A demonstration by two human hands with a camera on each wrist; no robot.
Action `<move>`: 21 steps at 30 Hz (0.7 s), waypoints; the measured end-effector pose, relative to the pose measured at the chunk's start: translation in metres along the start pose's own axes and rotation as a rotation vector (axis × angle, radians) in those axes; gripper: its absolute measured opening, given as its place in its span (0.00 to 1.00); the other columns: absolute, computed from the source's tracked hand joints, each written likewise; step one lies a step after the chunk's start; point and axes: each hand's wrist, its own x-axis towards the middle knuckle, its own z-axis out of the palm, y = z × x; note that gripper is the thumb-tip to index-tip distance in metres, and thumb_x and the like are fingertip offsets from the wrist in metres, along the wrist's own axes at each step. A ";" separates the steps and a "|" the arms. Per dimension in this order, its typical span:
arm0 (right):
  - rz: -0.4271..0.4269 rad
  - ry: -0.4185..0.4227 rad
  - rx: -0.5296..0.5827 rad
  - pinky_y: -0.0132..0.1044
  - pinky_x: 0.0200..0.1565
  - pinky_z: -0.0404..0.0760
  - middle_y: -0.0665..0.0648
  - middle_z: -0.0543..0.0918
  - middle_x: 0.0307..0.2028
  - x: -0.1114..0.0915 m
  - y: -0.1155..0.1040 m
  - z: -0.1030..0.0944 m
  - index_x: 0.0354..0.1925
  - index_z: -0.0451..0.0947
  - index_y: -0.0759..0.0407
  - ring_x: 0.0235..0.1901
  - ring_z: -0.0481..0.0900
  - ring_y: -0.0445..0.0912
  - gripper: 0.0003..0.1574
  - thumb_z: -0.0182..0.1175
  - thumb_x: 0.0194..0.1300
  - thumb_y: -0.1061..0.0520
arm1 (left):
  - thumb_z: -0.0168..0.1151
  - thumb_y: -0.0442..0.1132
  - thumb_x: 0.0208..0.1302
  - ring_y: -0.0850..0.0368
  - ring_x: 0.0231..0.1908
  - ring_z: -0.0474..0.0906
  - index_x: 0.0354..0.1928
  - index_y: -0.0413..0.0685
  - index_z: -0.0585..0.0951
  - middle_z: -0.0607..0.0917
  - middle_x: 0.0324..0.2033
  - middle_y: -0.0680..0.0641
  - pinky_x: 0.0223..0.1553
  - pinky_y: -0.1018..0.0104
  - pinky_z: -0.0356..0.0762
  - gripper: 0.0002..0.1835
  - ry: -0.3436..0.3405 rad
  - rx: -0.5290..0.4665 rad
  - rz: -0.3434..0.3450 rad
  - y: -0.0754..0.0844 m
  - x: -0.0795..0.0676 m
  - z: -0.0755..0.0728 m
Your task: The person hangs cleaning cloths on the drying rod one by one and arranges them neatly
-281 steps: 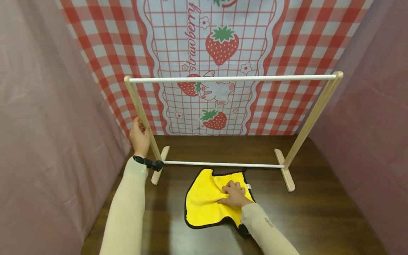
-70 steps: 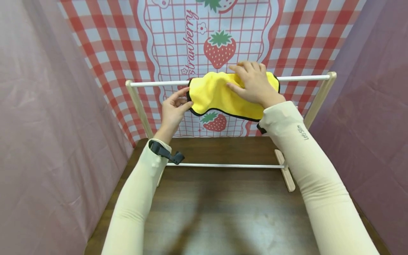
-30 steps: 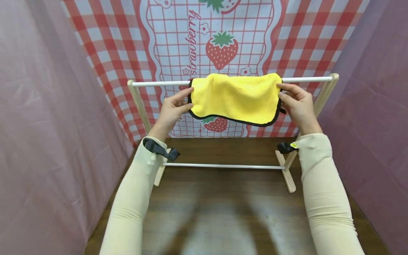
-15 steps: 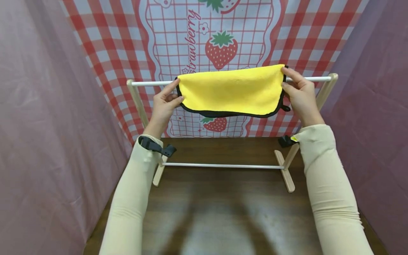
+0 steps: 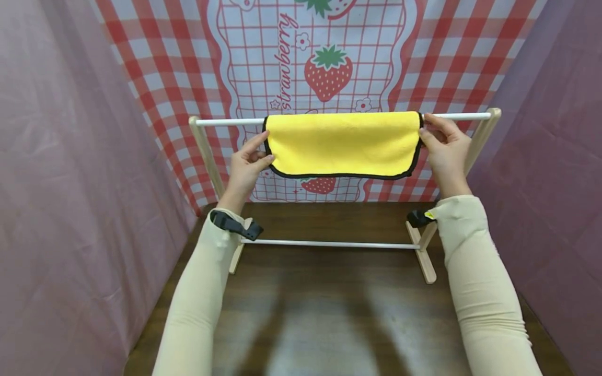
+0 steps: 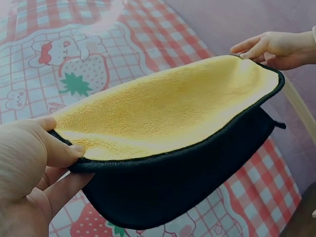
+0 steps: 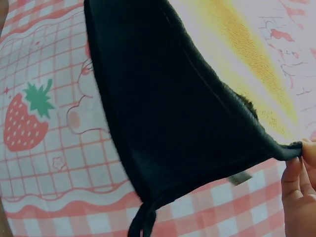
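Note:
A yellow towel (image 5: pixel 343 143) with black edging hangs folded over the white top bar (image 5: pixel 230 122) of a wooden rack. My left hand (image 5: pixel 245 169) pinches its left edge between thumb and fingers. At the opposite edge, my right hand (image 5: pixel 448 151) pinches the towel just below the bar. In the left wrist view the towel (image 6: pixel 168 108) shows its yellow face above and a dark face below, with the left thumb on top. The right wrist view shows the dark side (image 7: pixel 148 108), a black hanging loop (image 7: pixel 143 219) at a lower corner, and the right fingertips gripping the edge.
The rack has wooden posts (image 5: pixel 481 141), a white lower bar (image 5: pixel 329 244) and wooden feet (image 5: pixel 427 266) on a dark wooden table (image 5: pixel 320 308). Behind it hangs a red-checked strawberry cloth (image 5: pixel 329 73). Pink curtains (image 5: pixel 84 183) flank both sides.
The towel went from lying on the table to hanging over the top bar. Both hands lifted and spread it, then lowered it; its top fold now lies straighter along the bar.

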 end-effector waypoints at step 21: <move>-0.035 0.018 0.024 0.25 0.35 0.80 0.55 0.84 0.33 -0.001 0.014 0.000 0.37 0.85 0.64 0.31 0.81 0.41 0.08 0.66 0.60 0.72 | 0.61 0.18 0.61 0.64 0.37 0.80 0.66 0.36 0.74 0.79 0.55 0.34 0.38 0.73 0.79 0.29 0.066 -0.036 -0.056 -0.012 -0.002 0.008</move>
